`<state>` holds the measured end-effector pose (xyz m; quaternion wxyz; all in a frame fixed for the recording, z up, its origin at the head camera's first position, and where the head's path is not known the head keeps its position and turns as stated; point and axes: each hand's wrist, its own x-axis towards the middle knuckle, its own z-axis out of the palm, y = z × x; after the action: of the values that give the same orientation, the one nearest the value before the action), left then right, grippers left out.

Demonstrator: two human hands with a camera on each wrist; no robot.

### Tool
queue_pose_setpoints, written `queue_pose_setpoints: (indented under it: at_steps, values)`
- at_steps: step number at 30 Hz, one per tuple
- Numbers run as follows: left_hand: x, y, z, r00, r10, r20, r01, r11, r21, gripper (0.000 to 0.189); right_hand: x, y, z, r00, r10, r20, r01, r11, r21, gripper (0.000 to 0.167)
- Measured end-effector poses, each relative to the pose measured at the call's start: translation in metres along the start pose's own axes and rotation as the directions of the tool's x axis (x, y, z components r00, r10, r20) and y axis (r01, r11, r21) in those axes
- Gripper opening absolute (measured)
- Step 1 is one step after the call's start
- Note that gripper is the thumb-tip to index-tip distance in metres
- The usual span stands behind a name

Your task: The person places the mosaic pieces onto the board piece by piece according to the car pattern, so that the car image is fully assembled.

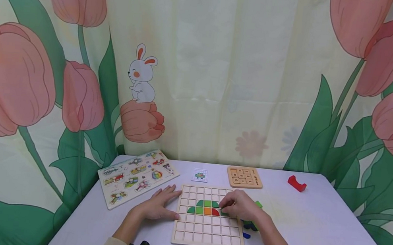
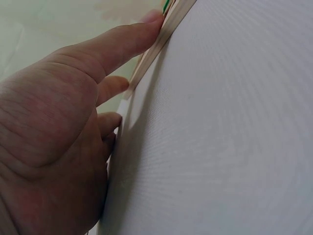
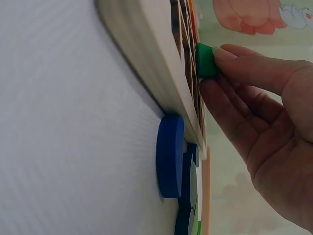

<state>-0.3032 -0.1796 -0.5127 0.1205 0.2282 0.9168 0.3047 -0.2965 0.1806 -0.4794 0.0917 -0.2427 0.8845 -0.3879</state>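
A square wooden grid board (image 1: 189, 228) lies on the white table before me. In its cells sits a patch of green pieces (image 1: 200, 206), with an orange square (image 1: 207, 211) and a red piece (image 1: 215, 212) in the lower row. My left hand (image 1: 160, 204) rests at the board's left edge, fingers extended, the thumb tip (image 2: 154, 17) touching the side. Over the right end of the coloured patch, my right hand (image 1: 239, 205) pinches a small green block (image 3: 207, 61) between thumb and fingers, right at the grid in the right wrist view.
Blue pieces (image 3: 169, 156) and green ones lie against the board's right side, partly behind my right hand. Behind the board are a small pattern card (image 1: 199, 175) and a wooden number puzzle (image 1: 244, 177). A picture puzzle board (image 1: 136, 178) lies left, a red curved block (image 1: 296, 183) right.
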Motion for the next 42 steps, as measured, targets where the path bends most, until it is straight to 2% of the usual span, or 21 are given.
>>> queue_pose_setpoints:
  at_steps: [12, 22, 31, 42]
  values:
    - [-0.0004, 0.0004, -0.0002, 1.000, 0.004, -0.002, -0.004, 1.000, 0.009, 0.096, -0.0020, -0.0015, -0.0007, 1.000, -0.011, 0.028, 0.012, 0.999, -0.031, 0.018]
    - [0.0010, -0.0016, 0.0011, 1.000, 0.001, 0.004, -0.001, 1.000, 0.006, 0.096, -0.0033, -0.0015, 0.0015, 0.999, 0.030, 0.036, -0.028, 0.999, -0.029, 0.021]
    - [0.0012, -0.0023, 0.0019, 1.000, -0.007, 0.005, 0.007, 1.000, 0.010, 0.096, -0.0032, 0.0007, 0.0037, 0.999, 0.018, 0.028, -0.016, 0.998, -0.065, 0.020]
    - [0.0008, -0.0010, 0.0009, 1.000, -0.003, 0.000, 0.003, 1.000, 0.012, 0.095, -0.0024, -0.0010, 0.0029, 0.999, 0.046, 0.028, -0.043, 0.996, -0.076, 0.018]
